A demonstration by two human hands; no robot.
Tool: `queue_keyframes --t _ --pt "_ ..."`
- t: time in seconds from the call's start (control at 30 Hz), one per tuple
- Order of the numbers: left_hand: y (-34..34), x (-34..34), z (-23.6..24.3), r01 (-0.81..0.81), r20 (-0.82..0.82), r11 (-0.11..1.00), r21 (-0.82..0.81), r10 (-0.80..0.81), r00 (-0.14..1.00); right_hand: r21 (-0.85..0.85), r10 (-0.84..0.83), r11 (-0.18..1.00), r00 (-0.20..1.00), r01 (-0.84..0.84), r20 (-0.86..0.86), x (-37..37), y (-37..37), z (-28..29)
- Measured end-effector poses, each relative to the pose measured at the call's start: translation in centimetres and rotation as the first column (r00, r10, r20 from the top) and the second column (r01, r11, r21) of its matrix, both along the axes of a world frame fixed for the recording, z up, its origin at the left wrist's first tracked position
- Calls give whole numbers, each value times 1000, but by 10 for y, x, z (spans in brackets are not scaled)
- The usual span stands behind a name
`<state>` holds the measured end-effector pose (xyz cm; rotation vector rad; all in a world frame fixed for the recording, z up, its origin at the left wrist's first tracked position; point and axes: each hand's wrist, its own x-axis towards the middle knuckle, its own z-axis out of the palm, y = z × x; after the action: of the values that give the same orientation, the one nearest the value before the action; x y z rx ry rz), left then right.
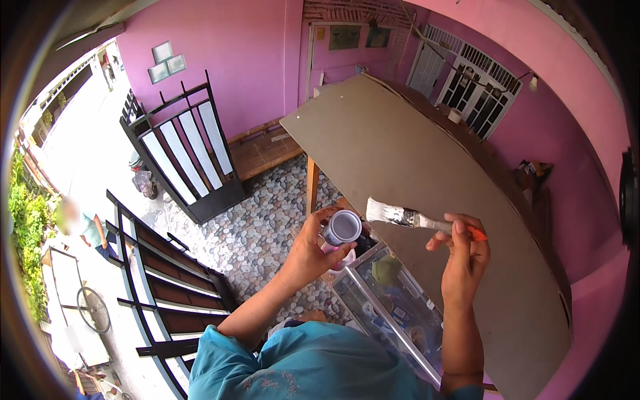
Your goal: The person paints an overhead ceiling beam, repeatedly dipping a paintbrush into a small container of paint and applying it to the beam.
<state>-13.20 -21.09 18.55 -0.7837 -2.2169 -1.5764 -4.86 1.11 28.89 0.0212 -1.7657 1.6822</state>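
My left hand [312, 252] is wrapped round a small round tub [345, 227] with a whitish rim, its open mouth facing up at me. A paintbrush [417, 219] with an orange handle end is pinched in my right hand [461, 257]. White paint coats its bristles, which point left toward the tub without touching it. Beneath the brush lies a broad grey-brown board [427, 167], set on a wooden leg [312, 183]. Below the tub, a pinkish container [339, 257] is partly hidden by my left hand.
A glass-topped case [393, 303] with small items inside stands close in front of me. Black metal gates with white panels [190, 157] are at the left, over a pebble-patterned floor [257, 220]. Outside at far left are a person [93, 230] and a wheeled cart [93, 310].
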Motion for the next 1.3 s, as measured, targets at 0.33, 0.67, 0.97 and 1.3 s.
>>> queue_keyframes --t 0.33,0.67,0.97,1.3 --pt "-40 -29 -11 -15 -68 1000 0 15 998 274 211 934 973 -229 96 -44 -56 -10" --pt "-38 -40 -15 -33 -145 994 -104 17 989 702 187 696 982 -148 22 -84 -84 -28" --pt "-15 -44 -10 -5 -154 995 -100 -11 988 578 189 797 981 -175 36 -79 -59 -29" --pt "27 -42 7 57 -132 998 -18 -59 989 -128 82 990 974 -55 213 -54 0 -29"
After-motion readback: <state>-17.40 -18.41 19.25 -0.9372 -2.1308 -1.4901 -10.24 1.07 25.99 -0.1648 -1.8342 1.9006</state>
